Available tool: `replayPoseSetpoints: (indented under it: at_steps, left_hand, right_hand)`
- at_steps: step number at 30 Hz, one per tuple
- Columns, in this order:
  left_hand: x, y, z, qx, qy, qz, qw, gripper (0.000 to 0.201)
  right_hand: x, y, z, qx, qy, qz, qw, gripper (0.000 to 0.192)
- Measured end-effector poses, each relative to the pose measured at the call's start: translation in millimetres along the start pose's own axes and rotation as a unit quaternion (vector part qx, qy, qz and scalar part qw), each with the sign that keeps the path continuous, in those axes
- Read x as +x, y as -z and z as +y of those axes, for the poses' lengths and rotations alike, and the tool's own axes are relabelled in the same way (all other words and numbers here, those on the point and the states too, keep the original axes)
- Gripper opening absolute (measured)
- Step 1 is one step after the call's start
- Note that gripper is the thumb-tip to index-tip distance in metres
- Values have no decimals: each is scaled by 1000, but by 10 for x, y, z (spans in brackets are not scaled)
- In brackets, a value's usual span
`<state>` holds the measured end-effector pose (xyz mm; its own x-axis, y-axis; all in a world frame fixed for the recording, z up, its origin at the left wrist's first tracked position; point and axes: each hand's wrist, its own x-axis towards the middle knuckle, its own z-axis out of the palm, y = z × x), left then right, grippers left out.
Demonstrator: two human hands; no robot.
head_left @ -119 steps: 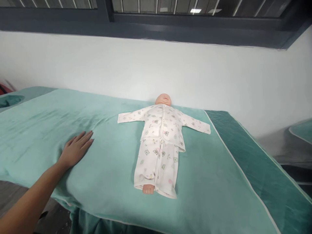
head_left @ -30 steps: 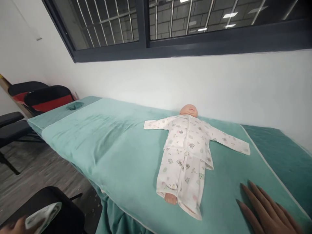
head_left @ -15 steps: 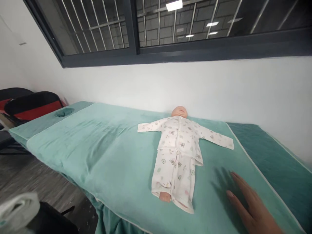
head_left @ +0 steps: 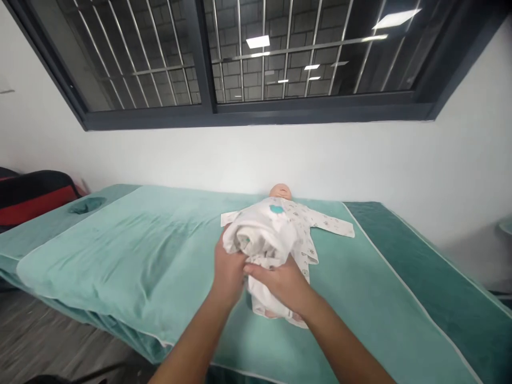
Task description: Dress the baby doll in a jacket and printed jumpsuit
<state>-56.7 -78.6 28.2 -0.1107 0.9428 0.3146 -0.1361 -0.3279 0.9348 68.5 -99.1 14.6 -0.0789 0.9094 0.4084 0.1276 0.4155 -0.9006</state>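
- Far left of the frame, a black and red chair [head_left: 34, 196] stands beyond the end of the bed, well apart from the hands.
- The bed [head_left: 120, 250] runs across the middle of the frame against the white wall [head_left: 256, 154]. A light green blanket [head_left: 168, 266] covers most of it, spread flat, which gives a soft, even surface to work on. A face hole [head_left: 86, 205] shows at the upper left end.
- Just left of centre, the left hand [head_left: 229, 269] is closed on the left side of a rolled white cloth [head_left: 260, 237]. Its fingers are hidden in the folds, so how far they wrap round cannot be told.
- At the centre, the cloth is held bunched, just above the doll [head_left: 294, 224]; with a grip on each side the bundle seems kept together rather than left to fall open. A small teal patch shows on its top.
- The right hand [head_left: 282, 282] lies right beside the left one, fingers curled onto the cloth's lower edge and pointing toward the left hand.
- The doll lies on its back behind and under the cloth, head [head_left: 280, 191] toward the wall, one printed sleeve stretched flat to the right. Its legs are hidden by the hands and cloth.
- Right of the frame, the dark green mattress [head_left: 424, 266] shows bare past the blanket's white edge.
- Along the top, a barred window [head_left: 248, 53] spans the wall.
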Motion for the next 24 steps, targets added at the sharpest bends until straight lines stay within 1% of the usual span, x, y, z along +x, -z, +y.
replayPoseSetpoints:
  at_steps: [1, 2, 4, 6, 7, 10, 12, 14, 16, 17, 18, 19, 20, 21, 22, 23, 24]
  left_hand:
    - [-4, -157, -14, -78, 51, -22, 995, 46]
    - [-16, -271, -27, -140, 96, -40, 985, 49]
    - [-55, -391, -52, -225, 165, -66, 958, 53]
    - [-99, -425, -75, -266, 207, -103, 936, 56]
    - [-117, -429, -82, -274, 220, -131, 927, 58]
    - [-143, -432, -81, -272, 231, -227, 906, 61]
    - [-128, -418, -72, -248, 220, -288, 899, 62]
    - [-83, -376, -72, -211, 205, -334, 896, 58]
    - [-16, -308, -96, -174, 190, -349, 901, 50]
    - [22, -271, -120, -158, 184, -341, 908, 46]
    - [63, -235, -152, -143, 178, -326, 917, 42]
    - [103, -204, -193, -130, 173, -305, 927, 39]
    - [145, -181, -241, -118, 170, -284, 936, 36]
    - [186, -167, -295, -107, 167, -264, 944, 34]
    - [228, -162, -355, -97, 164, -246, 950, 32]
    - [271, -165, -418, -86, 162, -229, 956, 30]
    - [315, -175, -483, -72, 159, -212, 962, 29]
  right_hand:
    - [26, 14, 5, -3, -2, 24, 1000, 95]
    - [37, 37, 16, -11, -3, 48, 999, 92]
    - [26, 92, 56, -24, 1, 96, 995, 88]
    - [-6, 157, 111, -26, 5, 138, 990, 81]
    - [-20, 197, 137, -24, 0, 158, 987, 78]
    - [-42, 400, 172, -40, -13, 220, 975, 70]
    - [-40, 644, 133, -90, -12, 270, 959, 63]
    - [-39, 980, 48, -161, -20, 325, 932, 59]
    - [-60, 1374, -36, -231, -36, 383, 894, 59]
    - [-85, 1572, -55, -267, -48, 407, 872, 56]
    - [-121, 1758, -43, -298, -75, 419, 854, 53]
    - [-170, 1923, 8, -326, -109, 407, 846, 52]
    - [-231, 2063, 103, -352, -138, 379, 845, 52]
    - [-302, 2175, 243, -380, -155, 340, 846, 52]
    - [-380, 2259, 420, -408, -175, 311, 840, 54]
    - [-461, 2321, 621, -432, -189, 266, 841, 50]
    - [-541, 2365, 828, -475, -189, 183, 840, 45]
